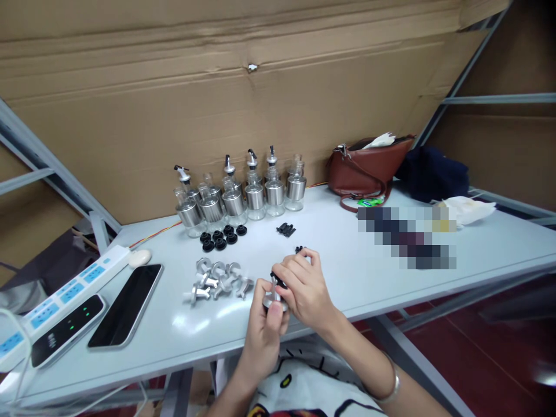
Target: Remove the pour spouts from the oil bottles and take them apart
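Observation:
My left hand [266,324] is closed around a small silver pourer cap [273,300] near the front edge of the white table [347,278]. My right hand [302,286] is closed too, its fingers pinched on the black part [278,280] at the top of that same cap. Just left of my hands lies a cluster of several silver pourer spouts [219,281]. Behind them sit several black rubber rings [221,237] and a small heap of black clips [285,229]. Several glass bottles with steel bands [243,194] stand in a row at the back.
A dark phone [125,306], a white power strip [65,289] and a black device [65,330] lie at the left. A brown leather bag [365,165] and dark cloth [434,171] sit at the back right. A cardboard wall [260,87] rises behind the table.

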Tool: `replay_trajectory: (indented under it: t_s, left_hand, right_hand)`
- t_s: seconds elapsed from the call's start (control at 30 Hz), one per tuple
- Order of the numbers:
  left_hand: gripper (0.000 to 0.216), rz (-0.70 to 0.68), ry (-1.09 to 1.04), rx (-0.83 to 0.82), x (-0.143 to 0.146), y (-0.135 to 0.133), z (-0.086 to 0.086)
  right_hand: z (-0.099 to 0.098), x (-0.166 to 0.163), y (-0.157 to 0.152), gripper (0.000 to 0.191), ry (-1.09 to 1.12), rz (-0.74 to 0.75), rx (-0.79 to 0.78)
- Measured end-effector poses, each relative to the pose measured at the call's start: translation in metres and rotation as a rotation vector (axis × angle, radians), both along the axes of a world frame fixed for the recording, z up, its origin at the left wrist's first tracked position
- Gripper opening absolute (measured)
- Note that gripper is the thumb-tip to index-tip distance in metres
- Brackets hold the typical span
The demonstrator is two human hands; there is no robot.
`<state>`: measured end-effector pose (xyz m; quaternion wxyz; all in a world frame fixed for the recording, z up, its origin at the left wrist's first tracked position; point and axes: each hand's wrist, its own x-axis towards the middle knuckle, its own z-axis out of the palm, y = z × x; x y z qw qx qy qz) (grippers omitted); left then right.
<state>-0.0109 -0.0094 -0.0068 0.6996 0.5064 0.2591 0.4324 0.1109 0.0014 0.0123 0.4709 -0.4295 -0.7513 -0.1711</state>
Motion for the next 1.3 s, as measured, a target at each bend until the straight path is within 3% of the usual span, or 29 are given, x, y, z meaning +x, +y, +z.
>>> replay_trajectory:
  t_s: [0.37, 0.43, 0.53, 0.6, 0.73, 0.8, 0.93, 1.07, 1.13, 1.3]
  left_hand:
    - [0.043, -0.011, -0.032, 0.068, 0.001, 0.0, -0.009]
    - [0.043, -0.007, 0.032, 0.134, -0.002, -0.001, -0.011]
    - [0.045, -0.12, 0.09, 0.238, -0.004, -0.004, -0.016]
    - [0.047, -0.174, -0.01, 0.181, -0.003, -0.004, -0.015]
    - [0.045, -0.005, -0.259, -0.081, 0.002, 0.003, -0.004]
    - [0.043, 0.004, -0.304, -0.147, 0.004, 0.006, 0.003]
    - [0.042, -0.057, -0.336, -0.166, 0.004, 0.008, 0.006]
    - [0.041, -0.064, -0.35, -0.167, 0.003, 0.008, 0.004]
    - [0.041, -0.068, -0.351, -0.167, 0.003, 0.007, 0.004]
    - [0.042, -0.065, -0.35, -0.165, 0.003, 0.007, 0.004]
  right_hand:
    - [-0.003, 0.0, 0.002, 0.045, 0.08, 0.053, -0.008]
    - [-0.005, -0.002, 0.002, 0.044, 0.254, 0.109, -0.027]
    - [-0.007, -0.002, 0.003, 0.044, 0.707, 0.136, -0.079]
    - [-0.006, 0.003, 0.002, 0.042, 0.834, 0.07, -0.085]
    - [0.001, 0.021, 0.001, 0.03, 0.753, -0.108, -0.123]
    - [0.008, 0.036, 0.002, 0.026, 0.678, -0.167, -0.211]
    - [0.024, 0.073, 0.016, 0.028, 0.397, -0.257, -0.503]
    - [0.038, 0.1, 0.048, 0.028, -0.04, -0.371, -0.849]
    - [0.039, 0.105, 0.064, 0.029, -0.234, -0.357, -1.007]
    - [0.029, 0.105, 0.087, 0.027, -0.351, -0.322, -1.118]
